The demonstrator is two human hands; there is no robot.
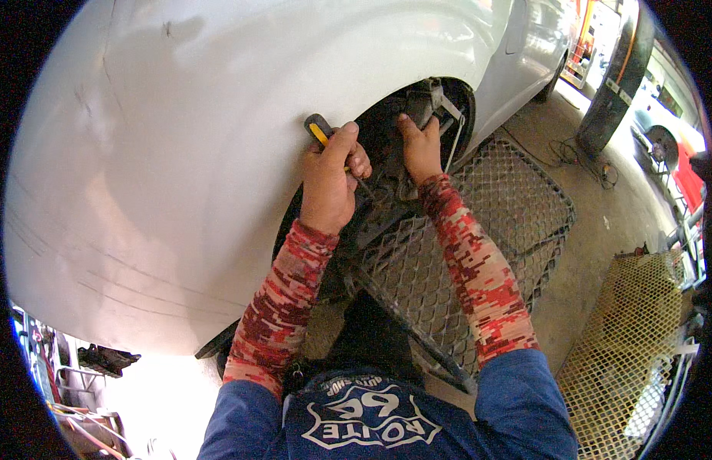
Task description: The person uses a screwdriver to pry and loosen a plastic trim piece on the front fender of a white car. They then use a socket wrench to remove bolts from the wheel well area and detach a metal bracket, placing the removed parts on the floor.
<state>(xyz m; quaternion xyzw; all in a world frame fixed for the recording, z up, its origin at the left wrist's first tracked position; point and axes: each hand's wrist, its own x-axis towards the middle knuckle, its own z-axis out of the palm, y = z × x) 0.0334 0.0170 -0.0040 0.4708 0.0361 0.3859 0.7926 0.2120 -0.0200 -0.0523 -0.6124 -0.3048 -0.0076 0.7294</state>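
Note:
A screwdriver (318, 130) with a black and yellow handle is in my left hand (329, 184), whose fingers are wrapped round it. Its thin shaft points down into the dark wheel well (383, 126) of a pale silver car. Further right, my right hand (423, 153) is closed on a dark part (422, 103) inside the wheel well, thumb up; its exact kind is hard to make out. A thin pale rod or strip (455, 138) runs down just right of that hand. Shadow hides much of the space between my hands.
The scratched car fender (180, 192) fills the left. Below my right forearm lies a metal mesh frame (502, 199). A yellowish mesh panel (628, 322) is at the lower right. Near a dark lift post (613, 92), a cable (574, 157) lies on the concrete floor.

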